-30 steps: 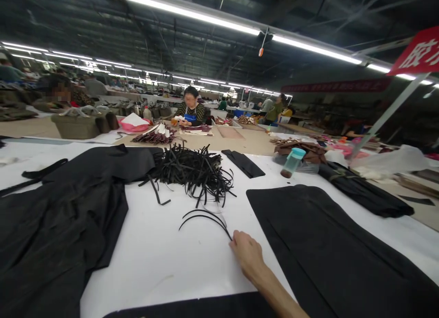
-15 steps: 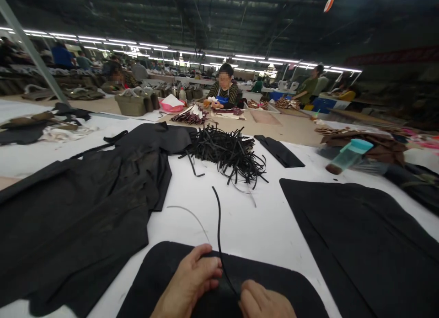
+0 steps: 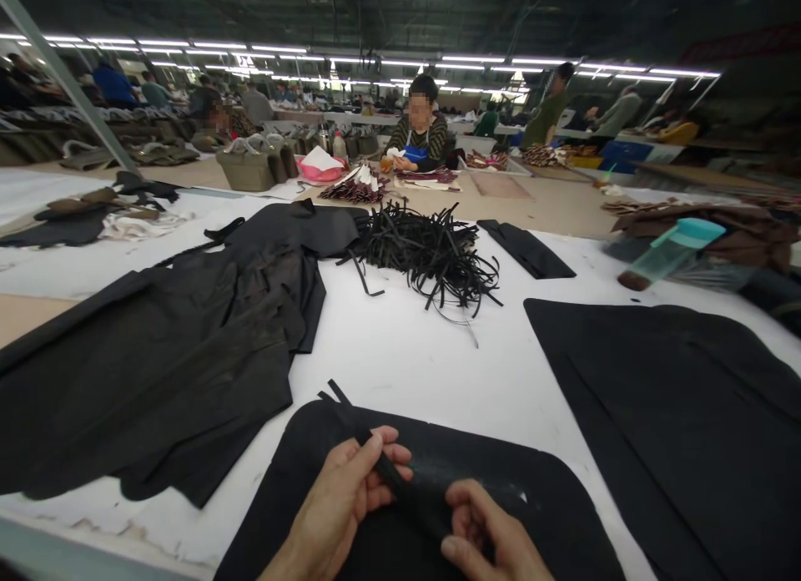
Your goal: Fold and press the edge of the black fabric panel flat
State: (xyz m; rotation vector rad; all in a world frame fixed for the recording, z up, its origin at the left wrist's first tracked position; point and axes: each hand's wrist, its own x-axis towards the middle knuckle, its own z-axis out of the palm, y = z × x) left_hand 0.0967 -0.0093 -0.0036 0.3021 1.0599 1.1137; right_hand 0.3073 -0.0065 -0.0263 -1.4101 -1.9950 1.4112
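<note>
My left hand (image 3: 350,493) pinches narrow black strips (image 3: 343,401) between thumb and fingers. Two loose ends stick out past the thumb toward the far left. From there a dark band runs down toward my right hand (image 3: 491,531), whose fingers are curled around its near end. Black on black makes the exact grip there hard to see. Under both hands lies a black panel (image 3: 531,472) with rounded corners, flat on the white tabletop (image 3: 406,356). Farther out sits a tangled heap of black strips (image 3: 431,251).
Black sheets (image 3: 188,339) are piled at left, and a large black panel (image 3: 676,414) lies at right. A folded black piece (image 3: 529,249) and a teal-lidded bottle (image 3: 672,251) are beyond. Across the table a person (image 3: 416,134) in a blue apron works beside a pink basin (image 3: 320,168).
The long strip that stood up between my hands now lies lower, gathered in my left hand with two ends showing. The thin grey thread near that hand no longer shows. The view has tilted down.
</note>
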